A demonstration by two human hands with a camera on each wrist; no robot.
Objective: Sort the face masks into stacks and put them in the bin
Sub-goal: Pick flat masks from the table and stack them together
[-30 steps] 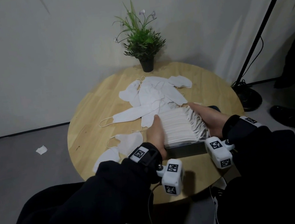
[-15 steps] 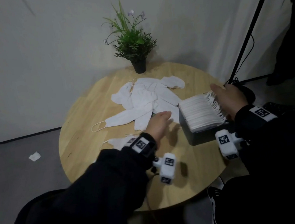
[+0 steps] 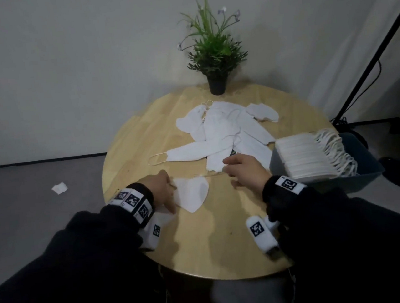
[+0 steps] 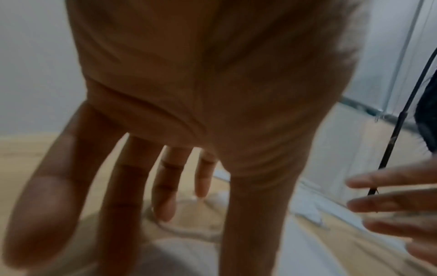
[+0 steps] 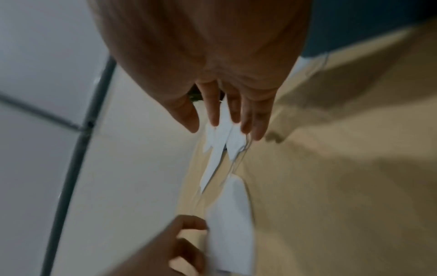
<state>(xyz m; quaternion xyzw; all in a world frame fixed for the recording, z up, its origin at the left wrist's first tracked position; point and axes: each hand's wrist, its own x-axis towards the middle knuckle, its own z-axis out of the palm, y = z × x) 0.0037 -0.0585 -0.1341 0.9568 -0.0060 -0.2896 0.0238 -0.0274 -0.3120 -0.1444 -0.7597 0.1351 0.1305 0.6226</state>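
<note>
Round light-wood table against a grey wall. Left hand, fingers straight, touches a single folded white face mask. Right hand, fingers extended and empty, reaches the loose white mask pile. Stacked white masks sit in the grey-blue plastic bin, right edge.

Dim, soft shadows; wrist views motion-blurred.
</note>
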